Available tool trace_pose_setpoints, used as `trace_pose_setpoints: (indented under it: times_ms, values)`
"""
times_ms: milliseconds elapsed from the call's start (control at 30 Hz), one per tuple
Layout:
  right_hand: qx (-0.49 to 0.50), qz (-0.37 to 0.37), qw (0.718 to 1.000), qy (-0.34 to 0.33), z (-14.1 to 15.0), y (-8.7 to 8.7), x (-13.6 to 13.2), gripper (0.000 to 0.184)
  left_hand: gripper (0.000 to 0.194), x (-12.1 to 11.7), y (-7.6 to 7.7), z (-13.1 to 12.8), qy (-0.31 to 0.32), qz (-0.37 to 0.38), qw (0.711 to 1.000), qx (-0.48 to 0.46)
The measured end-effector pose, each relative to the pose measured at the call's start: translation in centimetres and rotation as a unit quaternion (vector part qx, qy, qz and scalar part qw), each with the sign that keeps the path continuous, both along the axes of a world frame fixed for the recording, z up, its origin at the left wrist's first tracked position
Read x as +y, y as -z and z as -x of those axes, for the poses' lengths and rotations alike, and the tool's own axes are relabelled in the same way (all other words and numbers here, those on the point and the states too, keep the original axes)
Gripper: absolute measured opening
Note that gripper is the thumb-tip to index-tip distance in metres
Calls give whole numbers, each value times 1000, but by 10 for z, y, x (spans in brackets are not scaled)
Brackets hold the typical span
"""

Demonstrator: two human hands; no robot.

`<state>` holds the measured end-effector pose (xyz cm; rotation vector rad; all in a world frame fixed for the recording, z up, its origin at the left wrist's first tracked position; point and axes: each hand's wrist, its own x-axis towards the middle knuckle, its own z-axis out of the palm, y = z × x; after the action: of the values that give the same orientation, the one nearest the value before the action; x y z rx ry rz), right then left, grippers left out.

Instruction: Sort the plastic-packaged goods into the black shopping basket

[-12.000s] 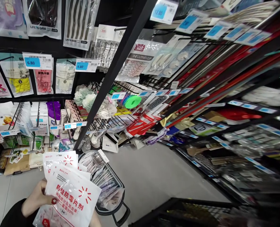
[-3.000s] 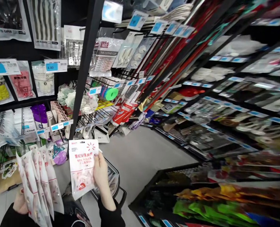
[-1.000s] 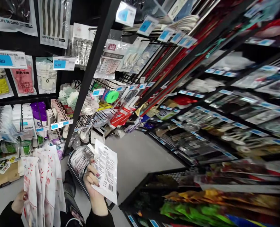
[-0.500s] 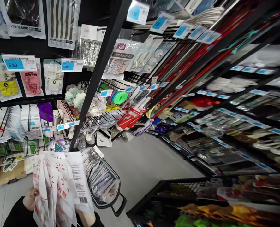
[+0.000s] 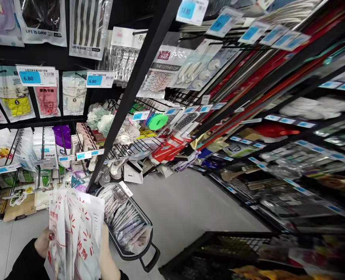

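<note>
Several white packets with red print (image 5: 73,237) are bunched upright between my two hands, low in the head view. My left hand (image 5: 43,242) is closed on their left edge, and a dark red nail shows. On the right side my right hand (image 5: 107,254) presses against the stack; its fingertips are hidden behind the packets. Just right of the packets, a black-rimmed basket (image 5: 150,233) stands on the floor, filled with a row of flat plastic packets (image 5: 130,223). Its handle points toward me.
A black shelf post (image 5: 137,77) rises ahead, beside hanging glove packs (image 5: 45,99) with price tags. More shelves (image 5: 295,155) line the right side. Grey floor (image 5: 186,202) runs between them. A black mesh rack (image 5: 213,249) stands at the lower right.
The view has shifted, so the shelves and basket appear further right. The packets are squeezed closer together; the rear one with the barcode has swung in behind the others.
</note>
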<state>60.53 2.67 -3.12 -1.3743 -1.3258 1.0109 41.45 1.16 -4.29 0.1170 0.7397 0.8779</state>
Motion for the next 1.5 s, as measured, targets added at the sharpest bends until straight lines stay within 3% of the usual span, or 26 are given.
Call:
trace_pose_setpoints:
  times_ms: [133,233,300,433,533,600,800,933,1100,1267,1400,1500]
  values:
    - [-6,2,1000,1,-19,-26,22,27,50,3,1,-3,15,-16,1000,-6]
    - [32,-35,994,94,-35,-48,18,26,57,5,-2,-8,14,-24,1000,-12]
    - [34,-103,985,134,-39,-64,5,23,59,5,-5,-11,18,-23,999,-13]
    - [-80,-245,963,79,-26,-98,-20,8,52,8,-11,-13,17,-12,1000,2]
    - [-175,-268,941,107,-11,-118,-21,9,51,10,-14,-15,0,-8,1000,20]
    - [-211,-247,939,109,-4,-124,-14,10,54,10,-17,-17,-16,-12,999,31]
    - [-328,-63,942,16,10,-106,15,31,60,10,-31,-23,-46,-54,995,63]
    - [-308,-2,951,-32,14,-93,21,18,62,10,-32,-23,-48,-68,994,77]
    - [-196,37,978,-60,3,-89,18,17,70,8,-21,-20,-55,-81,993,62]
    - [-20,29,999,6,-23,-87,18,21,72,8,-19,-18,-28,-73,995,66]
    - [186,13,982,43,-56,-82,24,26,71,10,-23,-20,-36,-50,995,81]
    - [253,6,965,65,-77,-71,33,27,66,11,-22,-18,-58,-11,993,102]
